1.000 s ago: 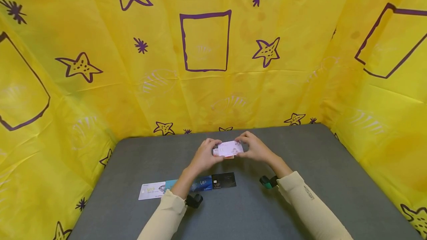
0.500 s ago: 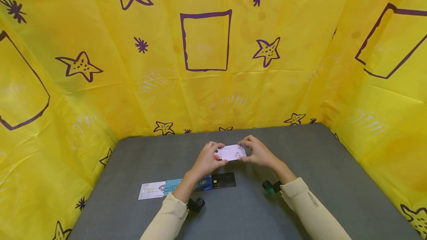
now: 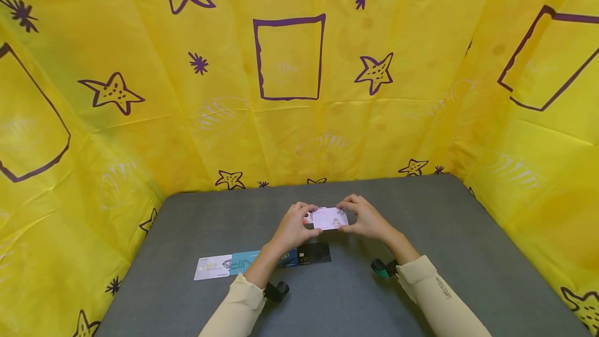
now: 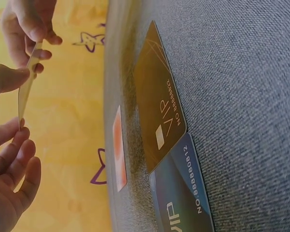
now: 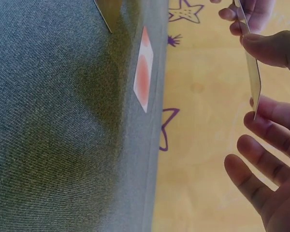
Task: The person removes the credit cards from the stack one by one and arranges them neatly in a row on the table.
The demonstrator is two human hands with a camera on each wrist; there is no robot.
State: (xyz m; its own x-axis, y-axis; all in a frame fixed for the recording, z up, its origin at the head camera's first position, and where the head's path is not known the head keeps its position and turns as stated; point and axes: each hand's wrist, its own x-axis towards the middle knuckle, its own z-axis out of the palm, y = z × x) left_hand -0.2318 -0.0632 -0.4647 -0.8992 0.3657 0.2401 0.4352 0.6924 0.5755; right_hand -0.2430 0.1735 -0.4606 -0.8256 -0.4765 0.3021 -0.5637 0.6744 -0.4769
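A pale pinkish-white card (image 3: 330, 218) is held up off the table, its printed face toward the head camera. My left hand (image 3: 294, 227) pinches its left end between thumb and fingers. At the other end, the right hand (image 3: 367, 220) pinches it the same way. Both wrist views show this held card (image 4: 26, 92) nearly edge-on. Beneath and behind it, a white card with red patches (image 5: 144, 72) lies on the table; in the head view it is mostly hidden.
On the grey table (image 3: 337, 300) lies a row of VIP cards: a white card (image 3: 210, 268), a teal card (image 3: 243, 260), a blue card (image 4: 183, 183) and a black card (image 3: 315, 253). My left forearm crosses above the row. Yellow patterned cloth (image 3: 290, 139) surrounds the table.
Both hands have moved slightly right and down in the head view, carrying the pale card with them. The cards in the row have stayed put.
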